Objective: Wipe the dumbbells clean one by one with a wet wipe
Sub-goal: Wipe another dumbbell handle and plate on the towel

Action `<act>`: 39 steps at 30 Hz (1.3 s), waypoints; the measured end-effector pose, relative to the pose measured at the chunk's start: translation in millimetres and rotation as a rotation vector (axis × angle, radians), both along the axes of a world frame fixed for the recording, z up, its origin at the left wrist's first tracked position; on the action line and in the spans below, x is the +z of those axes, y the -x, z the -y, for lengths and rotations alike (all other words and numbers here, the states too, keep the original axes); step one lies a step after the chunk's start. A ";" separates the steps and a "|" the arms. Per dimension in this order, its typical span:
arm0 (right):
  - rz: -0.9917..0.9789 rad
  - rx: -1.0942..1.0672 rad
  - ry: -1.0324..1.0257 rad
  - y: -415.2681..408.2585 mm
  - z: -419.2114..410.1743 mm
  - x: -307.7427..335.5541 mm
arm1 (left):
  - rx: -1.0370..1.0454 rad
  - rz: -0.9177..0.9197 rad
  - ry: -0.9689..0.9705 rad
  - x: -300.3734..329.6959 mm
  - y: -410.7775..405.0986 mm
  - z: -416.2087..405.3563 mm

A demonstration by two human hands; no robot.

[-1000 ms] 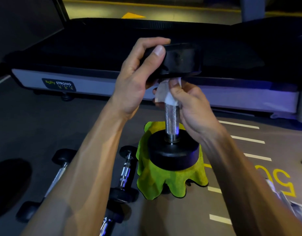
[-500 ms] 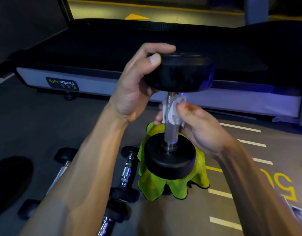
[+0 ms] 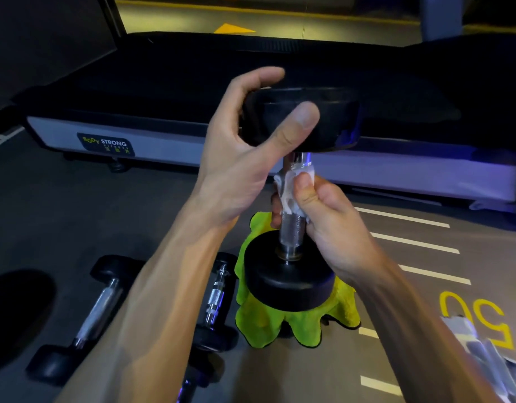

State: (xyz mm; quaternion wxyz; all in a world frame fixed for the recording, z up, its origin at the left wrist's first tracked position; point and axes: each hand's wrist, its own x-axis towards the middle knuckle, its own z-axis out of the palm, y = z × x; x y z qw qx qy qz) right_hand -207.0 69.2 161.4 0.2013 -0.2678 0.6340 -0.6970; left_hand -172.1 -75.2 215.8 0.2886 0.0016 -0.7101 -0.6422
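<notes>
A large black dumbbell (image 3: 288,282) is held upright in front of me, its lower head above a lime-green cloth (image 3: 268,324) on the floor. My left hand (image 3: 248,152) grips the upper black head, thumb across its side and fingers over the top. My right hand (image 3: 326,216) is curled round the knurled metal handle and presses a white wet wipe (image 3: 291,187) against it, about mid-handle. Two smaller dumbbells (image 3: 85,318) (image 3: 216,303) lie on the floor at lower left, partly hidden by my left forearm.
A treadmill (image 3: 111,141) with a black belt and grey side rail spans the back. White and yellow floor markings (image 3: 472,318) run along the right. A dark round shape (image 3: 15,312) lies at far left. A blurred pale object (image 3: 489,350) sits at lower right.
My right hand with the wipe has slid down the handle from just under the upper head to mid-handle. My left thumb has shifted across the head's side.
</notes>
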 end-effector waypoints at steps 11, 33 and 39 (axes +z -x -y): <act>-0.393 -0.064 -0.173 9.2 -13.0 3.1 | -0.124 -0.100 0.152 8.0 4.0 5.9; -0.214 0.289 -0.536 28.3 -32.7 -11.5 | -0.207 -0.088 -0.162 1.2 11.5 50.5; 0.018 0.422 -0.422 39.6 -49.0 -15.0 | -0.292 -0.112 -0.088 6.6 8.9 36.4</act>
